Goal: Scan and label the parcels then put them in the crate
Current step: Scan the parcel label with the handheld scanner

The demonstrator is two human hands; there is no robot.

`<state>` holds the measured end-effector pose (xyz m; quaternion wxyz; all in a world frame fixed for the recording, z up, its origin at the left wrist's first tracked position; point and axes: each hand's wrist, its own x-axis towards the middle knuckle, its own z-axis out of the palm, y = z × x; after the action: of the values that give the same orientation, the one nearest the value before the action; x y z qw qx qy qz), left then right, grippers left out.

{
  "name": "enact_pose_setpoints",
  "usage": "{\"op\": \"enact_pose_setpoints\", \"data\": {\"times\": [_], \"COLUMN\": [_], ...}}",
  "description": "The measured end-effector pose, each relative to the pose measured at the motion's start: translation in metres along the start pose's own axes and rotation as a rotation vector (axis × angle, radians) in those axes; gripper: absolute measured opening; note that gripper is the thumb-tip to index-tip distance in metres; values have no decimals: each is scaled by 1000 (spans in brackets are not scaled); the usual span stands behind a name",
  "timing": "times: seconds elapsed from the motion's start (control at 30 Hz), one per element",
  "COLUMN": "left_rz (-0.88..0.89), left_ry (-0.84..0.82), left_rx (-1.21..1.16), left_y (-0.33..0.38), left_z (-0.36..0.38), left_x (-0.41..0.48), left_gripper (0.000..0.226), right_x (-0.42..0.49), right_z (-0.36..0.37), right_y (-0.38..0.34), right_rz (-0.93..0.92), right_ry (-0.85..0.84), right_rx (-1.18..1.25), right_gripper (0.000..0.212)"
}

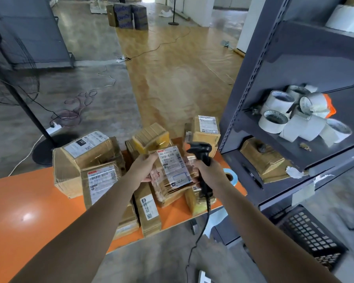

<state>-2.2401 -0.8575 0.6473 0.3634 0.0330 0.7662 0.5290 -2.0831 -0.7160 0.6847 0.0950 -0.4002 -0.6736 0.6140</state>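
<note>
Parcel point(174, 170) is pinched label-up by the left hand point(144, 166), seemingly for reading by the scanner point(199, 149) gripped in the right hand point(209, 170).

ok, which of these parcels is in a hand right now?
The flat, label-up parcel that the left hand grips, beside the scanner in the right hand. The others all lie in the pile on the orange table.

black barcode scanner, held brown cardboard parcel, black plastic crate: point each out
black barcode scanner point(199, 150), head view, on its head
held brown cardboard parcel point(175, 170), head view, on its white label
black plastic crate point(308, 231), head view, on its lattice wall
</note>
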Motion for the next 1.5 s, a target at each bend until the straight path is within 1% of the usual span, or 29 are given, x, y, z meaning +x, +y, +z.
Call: {"op": "enact_pose_setpoints", "data": {"times": [0.13, 0.23, 0.3, 0.37, 0.43, 0.5, 0.57, 0.63, 0.7, 0.77, 0.83, 0.87, 1.0, 1.1, 1.13, 1.23, 1.5], "left_rz": [-61, -50, -28, 8, 68, 200, 376, 501, 580, 632, 668, 676, 718, 749, 749, 742, 753], "left_ry": [36, 150, 205, 251, 339, 466, 533, 504, 452, 386, 316, 286, 185, 104, 84, 43, 6], "left_rx": [12, -32, 4, 128, 353, 577, 685, 715, 725, 721, 716, 719, 737, 776, 798, 847, 934], "left_y": [-11, -16, -17, -14, -11, -9, -6, -3, -1, 0, 0, -1, -5, -7, -7, -8, -11], "left_z": [10, 13, 17, 22, 28, 37, 48, 63, 79, 94, 107, 112, 128, 136, 138, 144, 156], "left_x": [10, 19, 22, 17, 8, -1, -11, -17, -21, -23, -23, -22, -21, -18, -17, -11, -8], "left_gripper": [32, 28, 32, 40, 50, 54, 54, 54, 53, 51, 50, 50, 47, 48, 49, 50, 52], "right_x": [13, 24, 34, 46, 56, 64, 72, 78, 86, 92, 97, 100, 114, 123, 126, 136, 139], "right_z": [-23, -47, -57, -61, -63, -64, -65, -64, -62, -61, -61, -61, -58, -55, -53, -52, -48], "right_y": [18, 23, 27, 33, 39, 46, 53, 60, 67, 74, 78, 81, 94, 106, 110, 125, 138], "right_rz": [29, 64, 92, 76, 60, 65, 65, 83, 121, 156, 176, 183, 183, 176, 179, 150, 196], "right_ry": [55, 45, 28, 27, 22, 11, -8, -30, -58, -79, -99, -112, -143, -141, -142, -138, -117], "right_rx": [-44, -118, -193, -309, -428, -495, -514, -543, -544, -545, -565, -566, -607, -616, -618, -655, -602], "right_gripper": [12, 11, 11, 13, 11, 10, 13, 12, 14, 19, 28, 31, 28, 18, 18, 29, 33]}}
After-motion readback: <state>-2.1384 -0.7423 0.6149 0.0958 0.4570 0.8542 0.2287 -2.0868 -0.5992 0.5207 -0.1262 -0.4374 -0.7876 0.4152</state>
